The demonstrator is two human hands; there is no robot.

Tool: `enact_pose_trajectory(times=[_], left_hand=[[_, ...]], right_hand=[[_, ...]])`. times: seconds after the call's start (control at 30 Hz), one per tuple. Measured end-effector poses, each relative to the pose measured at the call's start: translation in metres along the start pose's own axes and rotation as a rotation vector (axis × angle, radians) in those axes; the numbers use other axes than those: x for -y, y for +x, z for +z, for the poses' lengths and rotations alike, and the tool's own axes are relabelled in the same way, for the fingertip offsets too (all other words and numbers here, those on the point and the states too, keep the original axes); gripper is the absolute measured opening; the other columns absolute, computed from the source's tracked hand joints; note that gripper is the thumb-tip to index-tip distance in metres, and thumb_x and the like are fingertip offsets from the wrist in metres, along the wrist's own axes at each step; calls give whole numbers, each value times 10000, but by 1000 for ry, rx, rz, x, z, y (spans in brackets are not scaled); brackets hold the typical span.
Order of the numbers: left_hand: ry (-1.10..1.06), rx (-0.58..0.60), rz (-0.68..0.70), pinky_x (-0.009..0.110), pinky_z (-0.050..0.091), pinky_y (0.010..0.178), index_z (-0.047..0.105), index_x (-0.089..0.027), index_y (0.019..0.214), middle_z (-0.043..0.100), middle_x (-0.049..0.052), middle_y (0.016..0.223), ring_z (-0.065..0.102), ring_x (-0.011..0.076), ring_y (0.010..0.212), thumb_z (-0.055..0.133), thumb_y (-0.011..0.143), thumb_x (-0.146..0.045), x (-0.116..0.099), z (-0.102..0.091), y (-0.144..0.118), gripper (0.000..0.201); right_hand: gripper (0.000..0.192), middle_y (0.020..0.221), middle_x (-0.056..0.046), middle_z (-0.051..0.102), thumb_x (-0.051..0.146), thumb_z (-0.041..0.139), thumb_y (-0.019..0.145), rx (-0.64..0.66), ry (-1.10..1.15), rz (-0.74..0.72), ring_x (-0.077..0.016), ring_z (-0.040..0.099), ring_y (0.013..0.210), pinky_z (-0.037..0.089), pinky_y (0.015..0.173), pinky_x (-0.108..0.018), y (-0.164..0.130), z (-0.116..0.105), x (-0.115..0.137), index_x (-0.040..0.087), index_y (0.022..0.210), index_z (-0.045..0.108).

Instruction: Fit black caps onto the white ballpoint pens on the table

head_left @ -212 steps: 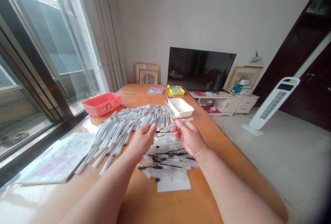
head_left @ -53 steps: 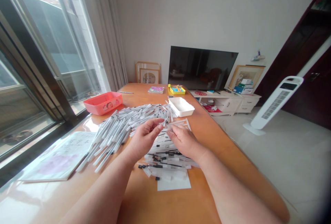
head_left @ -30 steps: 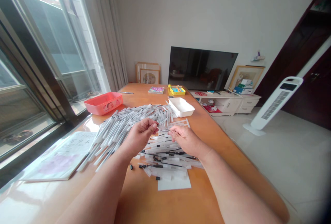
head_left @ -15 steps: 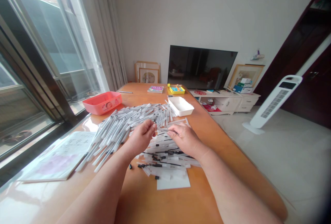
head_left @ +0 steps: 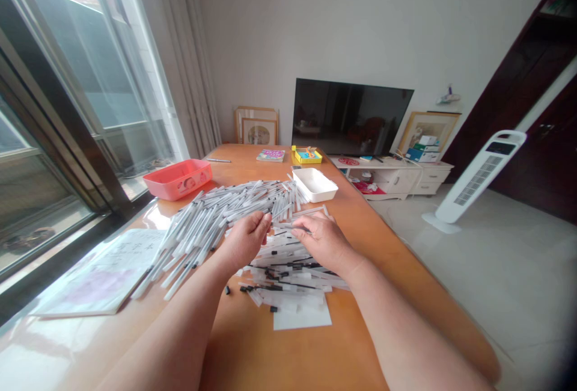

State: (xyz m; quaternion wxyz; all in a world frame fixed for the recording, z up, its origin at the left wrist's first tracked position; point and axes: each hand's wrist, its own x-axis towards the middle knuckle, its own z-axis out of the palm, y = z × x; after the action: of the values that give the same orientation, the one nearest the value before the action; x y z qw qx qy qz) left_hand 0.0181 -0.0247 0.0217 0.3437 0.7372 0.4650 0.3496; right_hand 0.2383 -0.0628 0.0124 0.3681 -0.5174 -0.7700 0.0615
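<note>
1. Orange-brown wood formed the desk (head_left: pixel 252 355), seen from the head camera, the only view.
2. Left hand (head_left: pixel 246 239) was held over the inner edge of the large pile of white pens (head_left: pixel 216 213); its fingers (head_left: pixel 265 222) were curled and pressed together on a thin pen part (head_left: pixel 282 224), too small to identify.
3. Right hand (head_left: pixel 322 237) was level with the left and close beside it; its fingers (head_left: pixel 300 228) pinched the other end of the same part.
4. Both hands were above a smaller heap of clear tubes and black pieces (head_left: pixel 288 277), which lay partly on a white sheet (head_left: pixel 302 319).
5. White tray (head_left: pixel 314 184) stood just beyond the pen pile, to the right.
6. Pink basket (head_left: pixel 178 179) stood at the left edge, near the window (head_left: pixel 67 108).
7. Printed paper (head_left: pixel 103 274) lay left of the pile.
8. Yellow box (head_left: pixel 306 156) and a small book (head_left: pixel 271 155) were at the far end.
9. Television (head_left: pixel 351 117) and a white tower fan (head_left: pixel 478 180) stood beyond.
</note>
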Motion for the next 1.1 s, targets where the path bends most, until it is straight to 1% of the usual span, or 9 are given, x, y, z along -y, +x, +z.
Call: enact_pose_trajectory(times=[0.13, 0.27, 0.37, 0.5, 0.63, 0.7, 0.83, 0.93, 1.1], left_hand=[[44, -14, -93, 262, 374, 526, 499, -205, 608, 521, -9, 510, 494, 143, 505, 352, 954, -671, 1, 0, 1, 599], [-50, -1, -40, 250, 415, 560, 571, -203, 780, 651, 7, 705, 577, 151, 615, 421, 949, -631, 3, 0, 1, 485], [-8, -6, -19, 254, 401, 566, 523, -206, 713, 579, -16, 615, 536, 142, 575, 443, 951, -610, 1, 1, 1, 475], [53, -31, -111, 272, 375, 551, 462, -208, 597, 480, -20, 489, 476, 137, 499, 351, 963, -654, -2, 0, 1, 588], [-73, 13, -93, 259, 419, 572, 567, -198, 771, 654, 10, 702, 568, 144, 599, 402, 949, -648, 1, 0, 1, 511], [-90, 35, -59, 251, 421, 573, 568, -205, 817, 659, 3, 739, 579, 143, 627, 468, 933, -622, 3, 0, 1, 445], [46, -14, -58, 269, 387, 555, 511, -209, 667, 537, -18, 544, 515, 142, 533, 413, 944, -638, 6, 2, 3, 520], [72, -21, -129, 279, 383, 543, 496, -208, 598, 524, -1, 494, 511, 151, 504, 348, 943, -683, 6, 1, 4, 605], [-93, 48, -130, 257, 430, 556, 615, -194, 833, 649, 22, 683, 593, 157, 607, 437, 914, -681, 7, 1, 2, 525]], right_hand=[[43, 934, -8, 737, 291, 678, 929, -3, -9, -3, -224, 601, 982, 430, 876, -346, 0, 1, -1, 283, 931, 720], [42, 937, -8, 732, 291, 680, 926, -19, -7, 3, -219, 605, 973, 438, 876, -342, 0, 3, -4, 283, 930, 721], [37, 929, 4, 735, 280, 684, 924, -18, -7, -5, -213, 606, 958, 441, 864, -336, 0, 3, -4, 283, 930, 720], [48, 942, -1, 738, 273, 700, 912, -20, -10, -16, -216, 608, 972, 443, 866, -337, 0, 3, -3, 288, 949, 726], [49, 954, -12, 738, 275, 706, 907, -33, -8, -5, -220, 610, 979, 446, 884, -348, 1, 5, -7, 288, 943, 736], [49, 955, -10, 740, 271, 706, 905, -36, -8, -7, -219, 610, 974, 448, 884, -348, 1, 5, -7, 287, 940, 737], [47, 940, -5, 744, 271, 707, 906, -28, -21, -27, -221, 609, 972, 446, 867, -347, 1, 4, -5, 287, 941, 734], [48, 945, -1, 747, 261, 712, 902, -31, -29, -36, -223, 611, 980, 441, 885, -354, 1, 3, -5, 288, 937, 731], [61, 973, 9, 750, 247, 728, 883, -50, -32, -25, -224, 613, 1005, 434, 920, -363, 2, 4, -9, 290, 926, 726]])
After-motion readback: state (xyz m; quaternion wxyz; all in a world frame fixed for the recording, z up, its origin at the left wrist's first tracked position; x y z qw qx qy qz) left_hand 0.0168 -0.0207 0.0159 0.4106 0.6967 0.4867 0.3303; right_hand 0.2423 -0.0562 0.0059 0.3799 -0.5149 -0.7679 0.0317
